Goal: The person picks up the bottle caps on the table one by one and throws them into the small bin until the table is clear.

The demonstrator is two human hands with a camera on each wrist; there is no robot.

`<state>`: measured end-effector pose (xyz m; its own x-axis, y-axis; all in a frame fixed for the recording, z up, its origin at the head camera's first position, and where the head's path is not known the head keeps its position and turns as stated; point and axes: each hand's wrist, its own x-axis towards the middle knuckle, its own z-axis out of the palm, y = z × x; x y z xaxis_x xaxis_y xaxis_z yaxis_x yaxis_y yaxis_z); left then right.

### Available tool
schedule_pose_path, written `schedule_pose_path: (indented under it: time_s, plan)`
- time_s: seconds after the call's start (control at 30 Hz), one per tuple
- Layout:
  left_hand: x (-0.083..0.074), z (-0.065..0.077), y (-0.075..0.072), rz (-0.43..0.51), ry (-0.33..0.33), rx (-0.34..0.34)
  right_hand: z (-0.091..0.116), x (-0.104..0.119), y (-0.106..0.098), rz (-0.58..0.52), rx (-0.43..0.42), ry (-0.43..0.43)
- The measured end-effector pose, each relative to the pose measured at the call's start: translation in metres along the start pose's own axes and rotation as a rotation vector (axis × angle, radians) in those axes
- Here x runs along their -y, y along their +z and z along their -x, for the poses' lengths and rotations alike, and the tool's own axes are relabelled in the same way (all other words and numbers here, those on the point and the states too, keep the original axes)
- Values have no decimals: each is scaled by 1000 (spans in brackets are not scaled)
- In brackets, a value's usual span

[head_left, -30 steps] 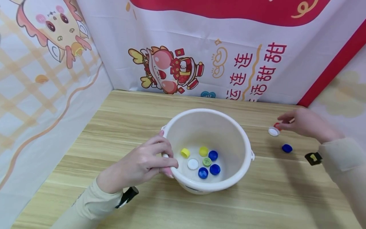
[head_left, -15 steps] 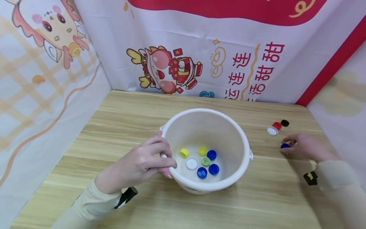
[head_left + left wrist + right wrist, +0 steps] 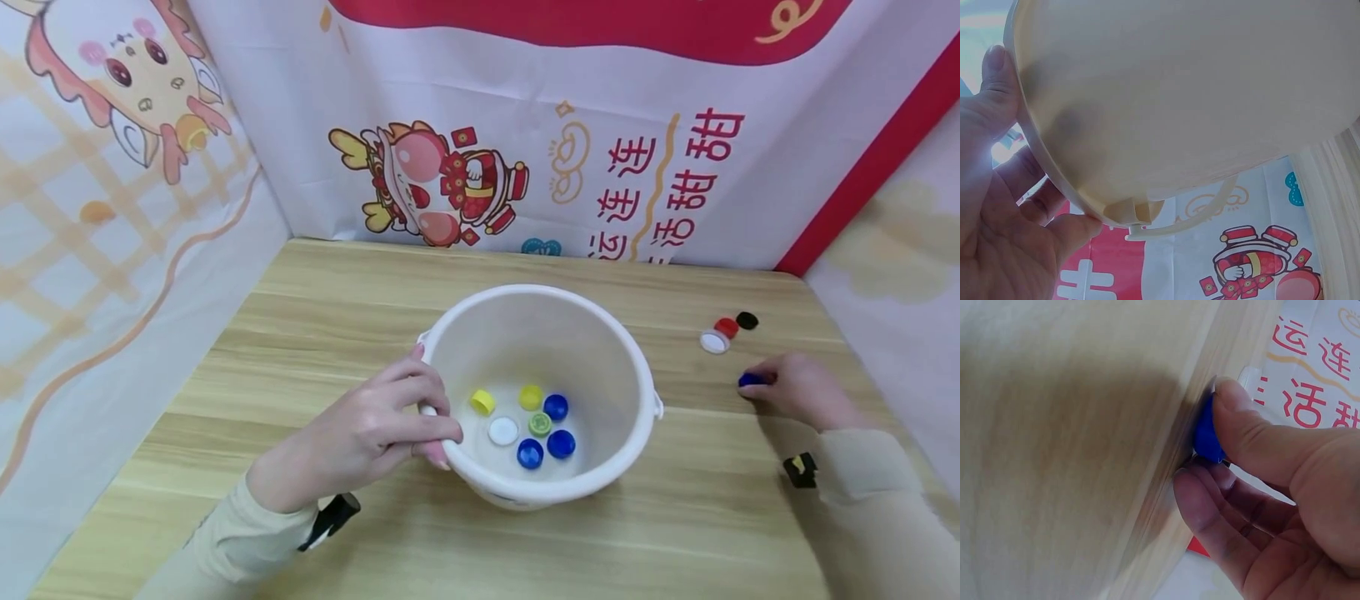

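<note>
My left hand grips the left rim of a white bucket, fingers over the edge; the left wrist view shows the thumb on one side of the bucket wall. At the bottom of the bucket lie blue bottle caps, yellow bottle caps, a green bottle cap and a white bottle cap. On the right of the table, my right hand pinches a blue bottle cap between thumb and fingers, low at the tabletop. The right wrist view has the thumb against this cap.
Just beyond the right hand, a white-rimmed cap, a red cap and a black cap sit close together on the wooden table. Printed cloth hangs behind the table and along both sides.
My right hand has come from the red and white caps, toward the front, to the blue cap and taken hold of it. The black cap has come into view. The left hand stays on the rim.
</note>
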<state>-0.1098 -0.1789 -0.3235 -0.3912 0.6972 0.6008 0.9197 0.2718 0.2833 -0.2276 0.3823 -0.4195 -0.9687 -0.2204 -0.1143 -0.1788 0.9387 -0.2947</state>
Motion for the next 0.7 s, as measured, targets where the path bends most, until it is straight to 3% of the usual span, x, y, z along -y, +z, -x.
schedule_pose_path:
  time_s: [0.7]
  plan:
    - [-3, 0, -3, -28, 2, -3, -2, 14, -8, -6, 45, 46]
